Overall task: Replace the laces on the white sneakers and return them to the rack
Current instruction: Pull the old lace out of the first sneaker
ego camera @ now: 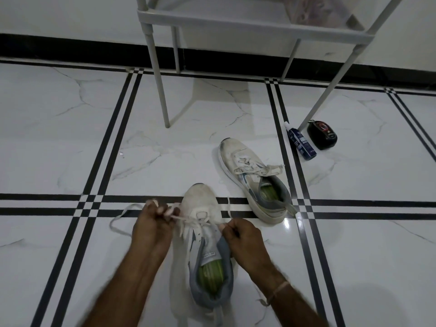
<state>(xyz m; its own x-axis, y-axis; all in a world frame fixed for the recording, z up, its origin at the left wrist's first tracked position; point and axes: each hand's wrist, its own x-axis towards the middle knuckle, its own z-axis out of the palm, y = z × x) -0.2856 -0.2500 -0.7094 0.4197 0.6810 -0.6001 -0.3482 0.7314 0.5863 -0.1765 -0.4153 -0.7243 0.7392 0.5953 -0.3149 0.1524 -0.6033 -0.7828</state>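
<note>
Near sneaker point(203, 201) stands upright on the floor point(70, 138) between the two forearms, heel toward the person, toe pointing away, green insole showing, grey collar. Left hand point(153, 225) is at the sneaker's left side near the toe end; its fingers point(162, 210) are curled and pinch the white lace point(122, 211) where it leaves the front eyelets. The loose length of lace loops out over the floor to the left of those fingers. Right hand point(240, 237) is on the sneaker's right side, its fingers point(227, 228) curled and gripping the edge of the upper beside the tongue; the exact pinch point is hidden. A thin thread band point(278, 291) is on the right wrist. Only the front eyelets look laced and the tongue is pulled open. Beyond and right of the right fingers, apart from them, the second sneaker point(236, 152) lies on the floor, laced, toe away, its lace ends spilling off to the right. Further right, well apart from both hands, a dark blue bottle point(300, 145) lies on its side, just beside a black container point(322, 135) with a red mark on top. Farthest from the fingers, the grey rack point(236, 28) stands by the wall; its right front leg comes down between bottle and container.
</note>
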